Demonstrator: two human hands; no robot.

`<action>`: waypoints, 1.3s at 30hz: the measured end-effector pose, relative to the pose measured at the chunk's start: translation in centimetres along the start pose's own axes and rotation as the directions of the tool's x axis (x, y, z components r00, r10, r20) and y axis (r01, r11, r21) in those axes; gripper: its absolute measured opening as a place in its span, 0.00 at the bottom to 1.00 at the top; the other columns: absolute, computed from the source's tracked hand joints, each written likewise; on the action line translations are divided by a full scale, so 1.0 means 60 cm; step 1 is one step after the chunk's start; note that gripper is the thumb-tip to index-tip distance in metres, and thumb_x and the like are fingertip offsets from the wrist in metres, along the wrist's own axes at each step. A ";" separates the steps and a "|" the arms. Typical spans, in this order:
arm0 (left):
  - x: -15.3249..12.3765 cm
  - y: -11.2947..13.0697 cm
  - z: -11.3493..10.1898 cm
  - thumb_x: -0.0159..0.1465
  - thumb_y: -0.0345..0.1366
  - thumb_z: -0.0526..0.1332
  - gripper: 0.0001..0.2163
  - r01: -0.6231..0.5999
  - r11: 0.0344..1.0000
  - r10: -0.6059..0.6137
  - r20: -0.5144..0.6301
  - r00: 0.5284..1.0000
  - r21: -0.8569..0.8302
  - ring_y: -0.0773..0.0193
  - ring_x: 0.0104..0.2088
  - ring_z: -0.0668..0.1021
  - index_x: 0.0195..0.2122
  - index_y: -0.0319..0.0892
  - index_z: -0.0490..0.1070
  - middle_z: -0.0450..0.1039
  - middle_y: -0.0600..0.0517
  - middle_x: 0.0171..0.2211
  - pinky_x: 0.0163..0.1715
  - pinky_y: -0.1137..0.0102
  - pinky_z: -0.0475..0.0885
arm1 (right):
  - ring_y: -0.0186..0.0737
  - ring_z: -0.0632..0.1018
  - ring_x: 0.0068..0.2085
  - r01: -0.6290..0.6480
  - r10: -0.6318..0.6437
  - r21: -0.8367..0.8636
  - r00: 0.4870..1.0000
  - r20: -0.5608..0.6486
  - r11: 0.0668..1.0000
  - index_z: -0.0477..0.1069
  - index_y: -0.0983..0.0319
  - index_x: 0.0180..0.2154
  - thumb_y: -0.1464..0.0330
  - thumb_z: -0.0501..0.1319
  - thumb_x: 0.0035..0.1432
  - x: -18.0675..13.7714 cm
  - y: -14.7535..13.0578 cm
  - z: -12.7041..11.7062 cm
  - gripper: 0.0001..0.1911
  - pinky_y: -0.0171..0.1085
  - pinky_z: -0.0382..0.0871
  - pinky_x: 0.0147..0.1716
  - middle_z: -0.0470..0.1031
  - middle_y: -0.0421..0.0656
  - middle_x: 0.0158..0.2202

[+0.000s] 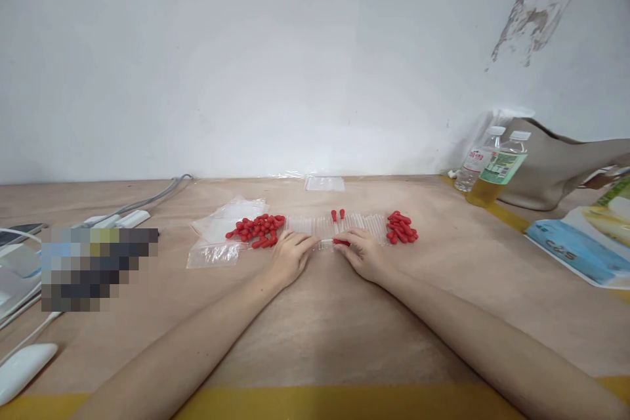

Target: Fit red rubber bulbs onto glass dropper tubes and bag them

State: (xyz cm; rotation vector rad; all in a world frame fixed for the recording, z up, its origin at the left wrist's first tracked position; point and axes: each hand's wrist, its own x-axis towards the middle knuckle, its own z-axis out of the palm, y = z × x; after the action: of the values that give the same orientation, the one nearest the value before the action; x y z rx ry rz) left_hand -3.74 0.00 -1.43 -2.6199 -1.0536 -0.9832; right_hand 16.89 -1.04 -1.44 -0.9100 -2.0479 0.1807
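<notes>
My left hand (291, 256) pinches one end of a clear, thin dropper tube (325, 242) held level just above the table. At its other end, the fingers of my right hand (367, 256) are closed on a red rubber dropper bulb (339, 242); bulb and tube meet, though how far one sits inside the other cannot be made out. Behind my hands lies a row of clear tubes (370, 224). Two droppers with red bulbs (338, 215) stick out in the middle of that row. Loose red bulbs are heaped on the left (258, 230) and on the right (401, 228).
Clear plastic bags (216, 254) lie by the left heap, and a small one (325, 184) near the wall. Two bottles (499, 167), a grey bag (546, 164) and a blue tissue pack (575, 251) are at right. Cables (165, 191) and a white mouse (25, 371) are at left.
</notes>
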 end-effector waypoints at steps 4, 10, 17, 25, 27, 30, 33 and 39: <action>-0.003 -0.002 0.002 0.61 0.27 0.48 0.14 -0.051 0.996 0.051 -0.008 0.999 -0.067 0.64 0.36 0.72 0.44 0.42 0.68 0.71 0.48 0.36 0.36 0.69 0.67 | 0.36 0.73 0.35 -0.039 0.037 0.058 0.998 0.044 0.998 0.69 0.60 0.36 0.67 0.53 0.56 -0.002 -0.002 -0.001 0.09 0.37 0.65 0.37 0.73 0.42 0.32; -0.005 -0.003 -0.001 0.60 0.24 0.47 0.17 -0.144 0.985 0.141 -0.041 0.989 -0.097 0.65 0.35 0.71 0.48 0.43 0.65 0.70 0.48 0.35 0.36 0.69 0.69 | 0.35 0.73 0.33 -0.032 0.031 0.038 0.999 0.035 0.999 0.69 0.60 0.34 0.68 0.54 0.55 -0.003 -0.004 -0.004 0.07 0.35 0.66 0.34 0.73 0.42 0.30; -0.007 -0.009 0.002 0.57 0.20 0.47 0.22 -0.242 0.967 0.236 -0.071 0.969 -0.082 0.65 0.34 0.70 0.50 0.43 0.62 0.70 0.49 0.35 0.35 0.70 0.69 | 0.35 0.72 0.32 0.034 -0.034 0.042 0.999 0.022 0.999 0.69 0.61 0.33 0.68 0.54 0.56 -0.006 -0.002 -0.003 0.07 0.34 0.66 0.33 0.72 0.41 0.29; -0.006 -0.006 -0.002 0.57 0.20 0.46 0.20 -0.258 0.966 0.257 -0.030 0.966 -0.020 0.65 0.33 0.70 0.48 0.42 0.65 0.71 0.48 0.35 0.33 0.70 0.69 | 0.36 0.71 0.31 0.095 -0.094 -0.023 0.994 0.057 0.995 0.68 0.62 0.32 0.68 0.54 0.56 -0.006 0.001 0.002 0.06 0.35 0.65 0.33 0.71 0.42 0.27; -0.005 -0.004 -0.003 0.58 0.21 0.46 0.19 -0.269 0.963 0.269 -0.038 0.962 0.002 0.65 0.32 0.70 0.47 0.42 0.66 0.71 0.48 0.34 0.33 0.69 0.69 | 0.35 0.71 0.30 0.103 -0.101 -0.037 0.993 0.059 0.994 0.68 0.62 0.32 0.68 0.54 0.56 -0.007 0.003 0.004 0.06 0.35 0.65 0.32 0.71 0.42 0.27; -0.004 0.000 -0.002 0.59 0.22 0.47 0.18 -0.272 0.962 0.273 -0.038 0.961 0.029 0.65 0.31 0.70 0.46 0.41 0.66 0.71 0.48 0.33 0.32 0.69 0.70 | 0.36 0.70 0.30 0.111 -0.107 -0.050 0.992 0.068 0.993 0.68 0.62 0.31 0.68 0.53 0.56 -0.007 0.005 0.007 0.06 0.35 0.65 0.32 0.71 0.43 0.27; -0.004 0.003 -0.001 0.60 0.24 0.47 0.16 -0.269 0.962 0.270 -0.013 0.963 0.051 0.65 0.31 0.70 0.46 0.40 0.66 0.71 0.47 0.34 0.32 0.69 0.70 | 0.36 0.70 0.31 0.115 -0.111 -0.051 0.991 0.080 0.992 0.68 0.63 0.32 0.68 0.53 0.56 -0.005 0.007 0.008 0.06 0.36 0.64 0.33 0.71 0.43 0.28; -0.003 0.000 0.007 0.62 0.28 0.49 0.13 -0.170 0.985 0.171 -0.018 0.985 0.027 0.63 0.34 0.71 0.46 0.40 0.66 0.71 0.48 0.34 0.35 0.68 0.69 | 0.35 0.71 0.32 0.007 -0.010 0.033 0.995 0.100 0.999 0.68 0.62 0.31 0.68 0.55 0.55 0.003 0.016 0.004 0.06 0.35 0.64 0.33 0.71 0.42 0.29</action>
State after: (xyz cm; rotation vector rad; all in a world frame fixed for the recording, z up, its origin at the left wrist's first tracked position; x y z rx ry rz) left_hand -3.63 0.04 -1.88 -2.6220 -0.8148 -0.9490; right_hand 17.14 -0.16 -1.88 -0.8877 -2.1342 0.2592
